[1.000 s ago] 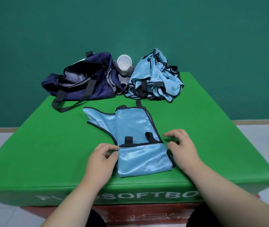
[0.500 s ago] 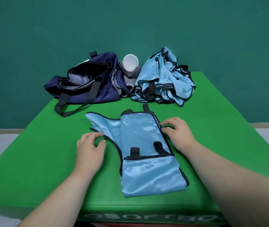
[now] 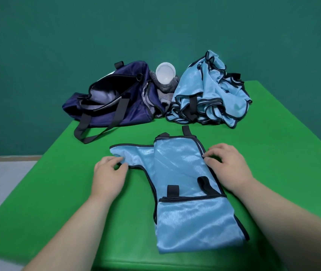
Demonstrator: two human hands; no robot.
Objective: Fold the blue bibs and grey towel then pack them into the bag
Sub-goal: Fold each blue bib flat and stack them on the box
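A light blue bib (image 3: pixel 177 173) with black trim lies partly folded on the green table (image 3: pixel 58 192), one flap sticking out to the left. My left hand (image 3: pixel 109 175) pinches the edge of that left flap. My right hand (image 3: pixel 227 165) rests on the bib's right edge, fingertips gripping the trim. A heap of several more blue bibs (image 3: pixel 208 94) sits at the back right. The navy bag (image 3: pixel 114 102) lies open at the back left. The grey towel (image 3: pixel 163 90) is bunched between bag and heap.
A white cup (image 3: pixel 165 73) sits on the grey towel. The bag's black strap (image 3: pixel 89 133) trails onto the table toward me. A teal wall stands behind the table, and the table's edges fall away left, right and front.
Both hands have moved away from me, from the bib's near end up to its far half. The left hand now holds the left flap, the right hand the right edge.
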